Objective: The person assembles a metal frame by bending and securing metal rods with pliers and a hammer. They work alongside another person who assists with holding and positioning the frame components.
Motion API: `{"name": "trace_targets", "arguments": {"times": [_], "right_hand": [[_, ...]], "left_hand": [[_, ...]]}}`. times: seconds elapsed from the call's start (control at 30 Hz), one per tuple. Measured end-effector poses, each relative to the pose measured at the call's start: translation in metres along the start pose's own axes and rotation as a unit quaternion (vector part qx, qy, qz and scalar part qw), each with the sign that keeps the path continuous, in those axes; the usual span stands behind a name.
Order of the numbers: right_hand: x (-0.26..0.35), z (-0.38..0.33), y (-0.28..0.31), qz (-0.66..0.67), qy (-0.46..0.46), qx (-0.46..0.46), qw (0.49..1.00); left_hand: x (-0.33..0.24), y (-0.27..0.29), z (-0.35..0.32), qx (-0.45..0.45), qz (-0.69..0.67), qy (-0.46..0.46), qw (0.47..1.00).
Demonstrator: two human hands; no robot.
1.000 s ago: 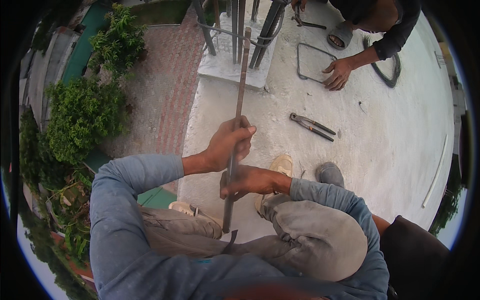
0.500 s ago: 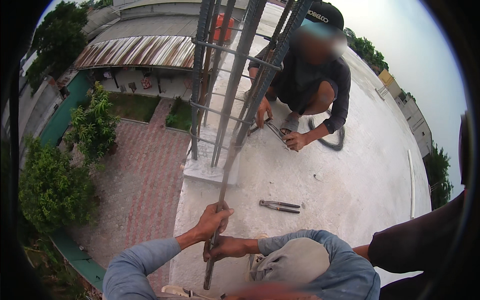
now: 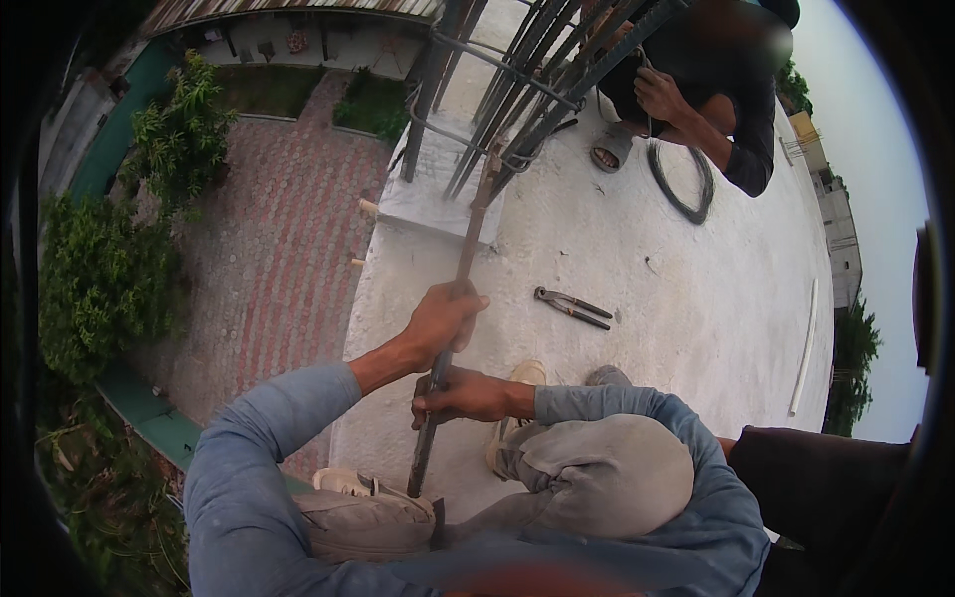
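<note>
Both of my hands grip one long metal bar [image 3: 468,254], slanting up and away from me. My left hand [image 3: 443,323] is closed around its middle; my right hand [image 3: 463,395] is closed around it lower down. The bar's far end meets the near side of a cage of ribbed rebar [image 3: 476,149], bound by square stirrups; exactly how it engages there I cannot tell. Its lower end hangs beside my shoe. Beyond my right hand, black-handled pincers [image 3: 575,306] lie on the pale concrete.
Behind the cage a co-worker [image 3: 721,109] in dark clothes crouches, one hand raised on what looks like wire. A wire coil [image 3: 696,204] lies close by. Another dark-clothed person [image 3: 826,478] is at right. The slab edge drops to a paved yard [image 3: 269,249] on my left.
My hands and the bar have moved up and forward, the bar's end now at the stirrups. The co-worker has raised their hands from the floor to the cage. My view has tilted downward.
</note>
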State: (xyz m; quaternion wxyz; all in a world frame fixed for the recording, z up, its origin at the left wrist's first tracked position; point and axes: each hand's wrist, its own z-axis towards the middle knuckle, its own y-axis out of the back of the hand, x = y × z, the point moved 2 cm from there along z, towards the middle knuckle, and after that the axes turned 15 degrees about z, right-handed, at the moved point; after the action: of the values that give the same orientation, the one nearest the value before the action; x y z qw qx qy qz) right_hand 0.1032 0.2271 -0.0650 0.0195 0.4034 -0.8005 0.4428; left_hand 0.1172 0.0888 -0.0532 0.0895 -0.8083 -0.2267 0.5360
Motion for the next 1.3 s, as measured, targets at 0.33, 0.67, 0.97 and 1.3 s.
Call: {"name": "trace_targets", "arguments": {"times": [0.33,0.67,0.97,1.3], "right_hand": [[-0.006,-0.056,0.015,-0.019,0.027,0.047,0.998],[-0.018,-0.051,0.028,0.098,0.037,0.104,0.989],[-0.009,-0.066,0.044,0.1,0.011,0.146,0.984],[-0.006,-0.059,0.051,0.153,-0.06,0.152,0.975]], "left_hand": [[-0.004,-0.039,0.006,-0.072,-0.026,-0.039,0.996],[-0.005,-0.051,0.003,-0.112,-0.037,-0.005,0.993],[-0.011,-0.076,0.011,-0.207,-0.016,0.005,0.978],[-0.008,-0.085,0.018,-0.267,-0.003,0.018,0.963]]}}
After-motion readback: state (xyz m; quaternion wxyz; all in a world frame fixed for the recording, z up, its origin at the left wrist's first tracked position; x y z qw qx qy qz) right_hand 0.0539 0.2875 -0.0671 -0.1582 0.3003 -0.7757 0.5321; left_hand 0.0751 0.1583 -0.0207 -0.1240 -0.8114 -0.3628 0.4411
